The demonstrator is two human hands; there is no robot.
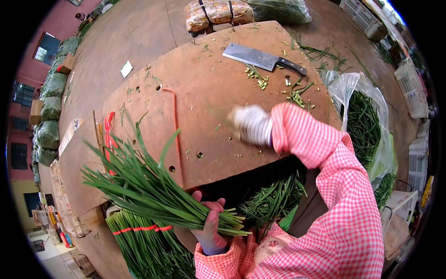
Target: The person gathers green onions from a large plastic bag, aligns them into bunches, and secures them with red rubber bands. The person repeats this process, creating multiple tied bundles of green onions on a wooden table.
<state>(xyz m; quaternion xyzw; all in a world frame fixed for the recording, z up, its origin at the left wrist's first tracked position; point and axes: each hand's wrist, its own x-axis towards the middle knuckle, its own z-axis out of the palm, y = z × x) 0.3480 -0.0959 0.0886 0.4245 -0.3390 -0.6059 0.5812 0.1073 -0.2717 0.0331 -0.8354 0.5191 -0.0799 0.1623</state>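
My left hand [212, 223], in a glove, grips a loose bunch of long green garlic chives [153, 188] near its cut pale ends. The leaf tips fan out over the near left side of the wooden tabletop [209, 87]. My right hand [249, 125], in a white knit glove, is over the middle of the board. It is blurred, so its fingers and anything in them cannot be made out. Beyond it lies a cleaver [252, 57] with a black handle, beside cut chive stem ends [259, 82]. A red tie strip [177, 129] stretches across the board.
Chive bundles bound with red tape [139, 240] stand low at left. Red strips [109, 139] hang by the board's left edge. Loose chives [275, 198] lie below its near edge. At right is a clear plastic bag [345, 82] of greens; a patterned cushion [219, 14] sits beyond.
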